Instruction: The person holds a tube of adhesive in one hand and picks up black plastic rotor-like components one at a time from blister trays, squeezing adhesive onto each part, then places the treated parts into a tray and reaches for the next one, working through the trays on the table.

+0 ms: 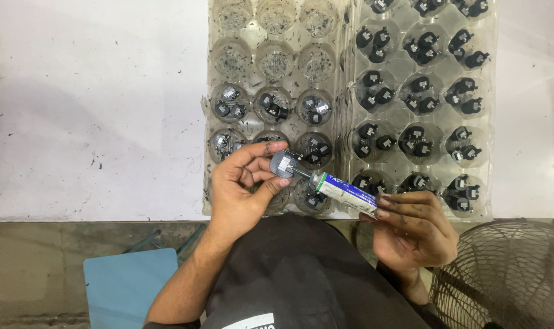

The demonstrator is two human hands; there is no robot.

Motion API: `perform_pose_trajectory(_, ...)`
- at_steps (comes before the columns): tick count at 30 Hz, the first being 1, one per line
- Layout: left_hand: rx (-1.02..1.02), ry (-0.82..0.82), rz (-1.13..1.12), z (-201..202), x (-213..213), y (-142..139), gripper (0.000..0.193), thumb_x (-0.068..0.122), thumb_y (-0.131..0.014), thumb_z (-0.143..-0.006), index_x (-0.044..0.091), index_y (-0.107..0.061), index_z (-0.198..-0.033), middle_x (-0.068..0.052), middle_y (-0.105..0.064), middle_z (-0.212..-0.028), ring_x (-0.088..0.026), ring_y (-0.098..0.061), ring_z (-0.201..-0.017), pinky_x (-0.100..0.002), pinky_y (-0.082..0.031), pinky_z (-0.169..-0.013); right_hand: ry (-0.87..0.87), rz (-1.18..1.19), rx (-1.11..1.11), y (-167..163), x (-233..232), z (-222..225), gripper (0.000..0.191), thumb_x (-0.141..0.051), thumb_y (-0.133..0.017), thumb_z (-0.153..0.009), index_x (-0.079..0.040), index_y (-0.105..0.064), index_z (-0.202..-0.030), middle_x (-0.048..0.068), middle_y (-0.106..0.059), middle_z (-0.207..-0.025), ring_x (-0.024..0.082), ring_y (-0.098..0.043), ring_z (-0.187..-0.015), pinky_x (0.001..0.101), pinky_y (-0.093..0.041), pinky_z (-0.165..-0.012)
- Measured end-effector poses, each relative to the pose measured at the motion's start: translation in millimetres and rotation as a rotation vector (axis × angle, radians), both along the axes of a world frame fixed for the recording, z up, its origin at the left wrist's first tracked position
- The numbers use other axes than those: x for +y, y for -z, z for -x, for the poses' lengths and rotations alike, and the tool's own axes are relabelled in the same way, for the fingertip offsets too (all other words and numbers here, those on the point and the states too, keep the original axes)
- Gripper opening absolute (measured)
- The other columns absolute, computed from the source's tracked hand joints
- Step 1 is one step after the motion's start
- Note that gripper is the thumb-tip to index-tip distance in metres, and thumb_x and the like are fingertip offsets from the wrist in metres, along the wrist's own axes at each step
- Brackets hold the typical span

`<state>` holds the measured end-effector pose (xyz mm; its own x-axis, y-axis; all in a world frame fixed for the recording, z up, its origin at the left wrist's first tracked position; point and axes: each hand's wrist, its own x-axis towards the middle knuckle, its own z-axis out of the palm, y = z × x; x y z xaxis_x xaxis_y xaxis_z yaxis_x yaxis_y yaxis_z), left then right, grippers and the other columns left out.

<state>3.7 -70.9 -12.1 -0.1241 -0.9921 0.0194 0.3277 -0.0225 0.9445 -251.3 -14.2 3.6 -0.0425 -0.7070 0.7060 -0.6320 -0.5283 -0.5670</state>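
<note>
Just below the centre of the frame, the left hand [243, 183] pinches a small round grey-and-black plastic part [283, 163] between thumb and curled fingers, its flat face turned toward the camera. The right hand [411, 228], at lower right, is closed around the tail of a slim white-and-blue tube with a green collar and dark nozzle [341, 190]; the nozzle tip touches the part's lower right edge. The step in hand looks like dabbing adhesive or grease onto the part. The next move seems to call for a gentle, measured squeeze while the left hand keeps the part steady. Behind the hands, on the white worktable [94, 109], lie two clear moulded plastic trays: the left tray [213, 79] has its upper cups empty, the right tray [487, 122] holds clusters of similar black parts. A wire fan guard [514, 274] sits at bottom right.
</note>
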Motion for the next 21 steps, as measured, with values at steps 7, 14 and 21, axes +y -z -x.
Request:
perform_pose_trajectory(7,0.013,0.005,-0.002,-0.1,-0.6,4.8,0.048,-0.023,-0.068,-0.088,-0.009,-0.061,-0.133,-0.013,-0.07,-0.123,-0.013,-0.07,-0.1,-0.029,-0.063,-0.091,0.0,0.021,-0.001,2.0,-1.5,-2.4,0.023,0.005,-0.089,-0.073,-0.002,-0.07,-0.084,0.011,-0.073,-0.088,0.025,-0.073,-0.093,0.0285,-0.062,-0.073)
perform_pose_trajectory(14,0.025,-0.02,0.001,0.0,-2.8,8.3,0.048,-0.023,-0.067,-0.087,-0.008,-0.059,-0.132,-0.012,-0.069,-0.128,-0.011,-0.069,-0.1,-0.028,-0.063,-0.09,0.002,0.008,-0.003,6.3,0.3,-0.2,0.022,0.007,-0.087,-0.075,-0.002,-0.069,-0.084,0.011,-0.071,-0.088,0.025,-0.073,-0.094,0.0276,-0.063,-0.072)
perform_pose_trajectory(21,0.028,-0.036,-0.023,2.1,-1.9,15.0,0.049,-0.024,-0.067,-0.088,-0.009,-0.06,-0.134,-0.013,-0.07,-0.123,-0.012,-0.069,-0.101,-0.028,-0.062,-0.092,-0.001,0.031,-0.035,15.7,0.6,-0.2,0.02,0.01,-0.084,-0.074,0.0,-0.07,-0.086,0.013,-0.073,-0.09,0.028,-0.073,-0.097,0.0288,-0.063,-0.073)
